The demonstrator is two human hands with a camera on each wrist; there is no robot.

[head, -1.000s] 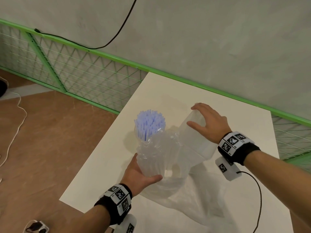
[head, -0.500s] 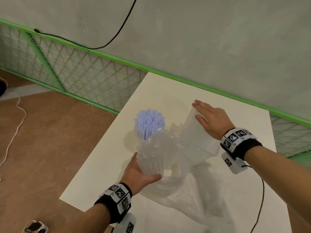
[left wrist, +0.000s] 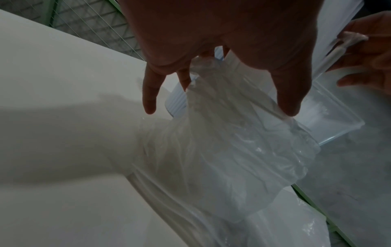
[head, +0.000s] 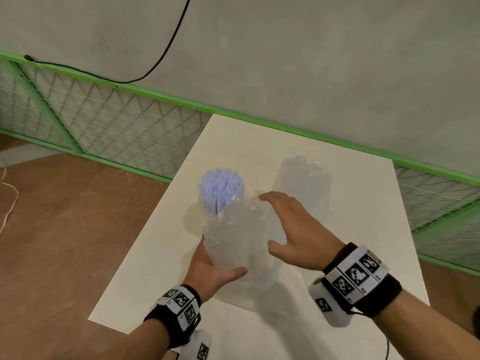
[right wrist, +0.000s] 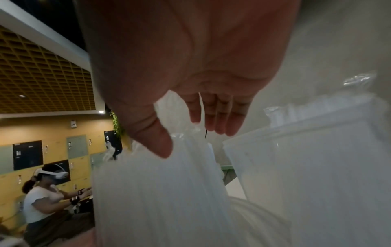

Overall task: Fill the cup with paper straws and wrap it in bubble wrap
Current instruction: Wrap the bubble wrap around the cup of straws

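Straw-filled cup [head: 220, 201], upright on the worktop [head: 363, 203] in slippery, springy bubble wrap [head: 233, 237], is gripped low by the left hand [head: 210, 268]; right hand [head: 298, 229] is spread wide, empty; best held low.

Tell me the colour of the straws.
Pale blue-lilac straws; the head view shows them best.

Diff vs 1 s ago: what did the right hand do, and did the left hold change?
The right hand left the loose flap of bubble wrap it was pressing and came back toward the wrapped cup, fingers open, holding nothing. The flap now stands free behind it. The left hand still grips the cup's base; the straws are unchanged.
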